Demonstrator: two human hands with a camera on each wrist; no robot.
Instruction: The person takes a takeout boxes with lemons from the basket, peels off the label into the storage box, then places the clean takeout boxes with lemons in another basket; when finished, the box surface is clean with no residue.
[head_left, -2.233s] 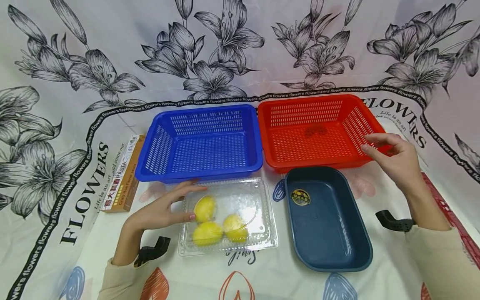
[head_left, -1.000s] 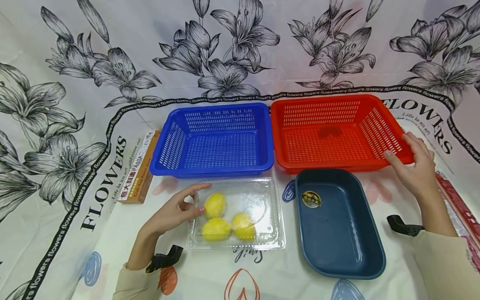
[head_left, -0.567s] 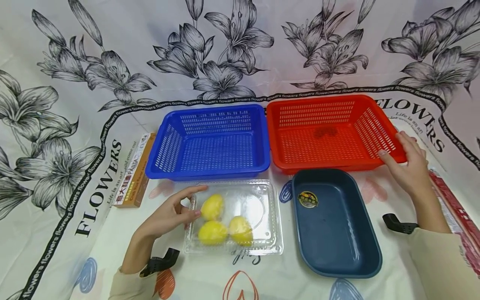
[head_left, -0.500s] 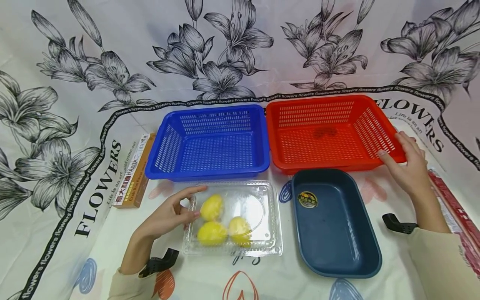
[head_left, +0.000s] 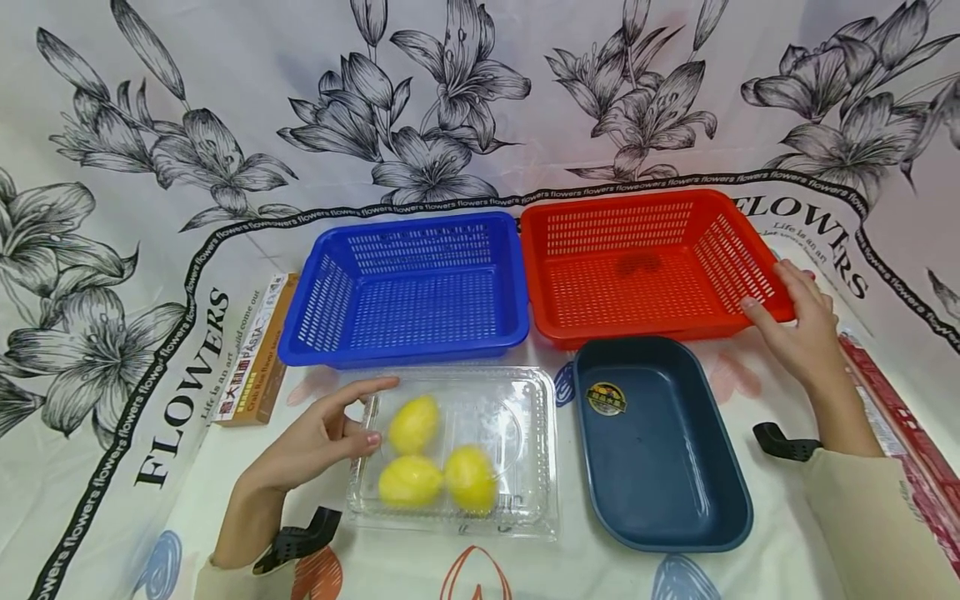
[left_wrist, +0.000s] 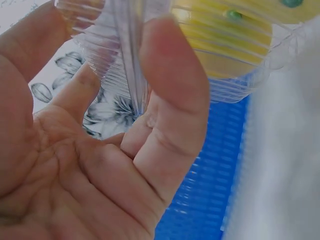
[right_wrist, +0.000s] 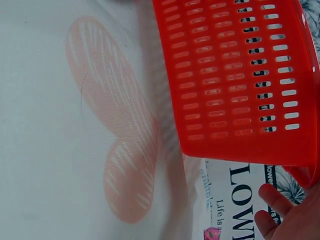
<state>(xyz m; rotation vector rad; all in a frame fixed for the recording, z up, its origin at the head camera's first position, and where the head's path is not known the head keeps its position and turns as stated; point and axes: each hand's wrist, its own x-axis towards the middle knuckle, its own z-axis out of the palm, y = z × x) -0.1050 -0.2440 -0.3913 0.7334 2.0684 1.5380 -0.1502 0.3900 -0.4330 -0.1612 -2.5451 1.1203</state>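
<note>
In the head view, my left hand (head_left: 311, 442) holds the left edge of a clear plastic clamshell box (head_left: 517, 392), thumb on the near side. Inside lie three yellow lemons (head_left: 470, 479). The left wrist view shows the box's rim (left_wrist: 131, 60) pinched between thumb and fingers, with a lemon (left_wrist: 225, 45) behind the ridged wall. Farther right, my right hand (head_left: 806, 333) grips the right rim of a red plastic basket (head_left: 630, 321), thumb over the near corner. Only some fingers (right_wrist: 277, 200) show beneath that rim in the right wrist view.
A blue basket (head_left: 412, 342) stands left of the red one, behind the clear box. In front of the red basket sits a dark blue tub (head_left: 652, 467). A pasta box (head_left: 258, 358) lies at the left, and a red package (head_left: 900, 425) lies beyond my right forearm.
My right hand, earlier hovering by the red basket, now grips its rim. My left hand has tightened on the clear box, which appears slightly raised and nearer the camera. The view shifted too.
</note>
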